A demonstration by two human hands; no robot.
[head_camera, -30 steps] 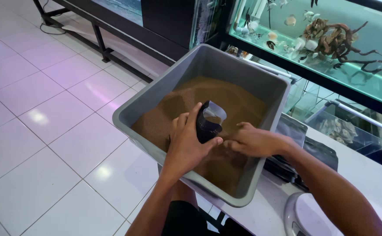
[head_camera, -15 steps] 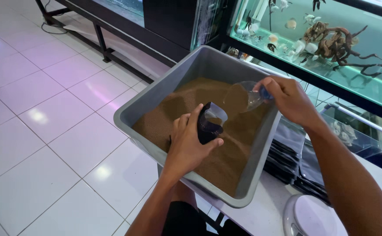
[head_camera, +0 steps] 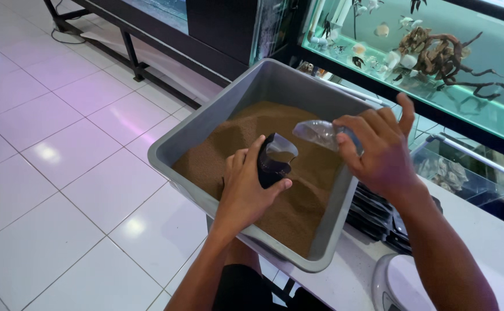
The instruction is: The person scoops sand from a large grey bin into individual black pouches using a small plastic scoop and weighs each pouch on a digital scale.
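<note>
Gripping a small dark scoop (head_camera: 275, 164), the left hand (head_camera: 252, 187) has its fingers curled round the scoop's body and the thumb pressed along its lower edge, the open mouth tipped up toward twelve o'clock, just above the brown granular material (head_camera: 252, 138) in the grey tub (head_camera: 206, 124). At about three o'clock from the scoop, the right hand (head_camera: 378, 150) pinches a small clear plastic bag (head_camera: 318, 132) between thumb and fingers, with the forefinger raised free. A second ago that hand lay low beside the scoop, down on the granules; half a second ago it had lifted the bag toward the far rim. Now the bag hangs closer, its mouth facing the scoop, so the two openings are near but apart. A white scale (head_camera: 401, 285) sits at five o'clock, an aquarium (head_camera: 436, 57) at one o'clock.
</note>
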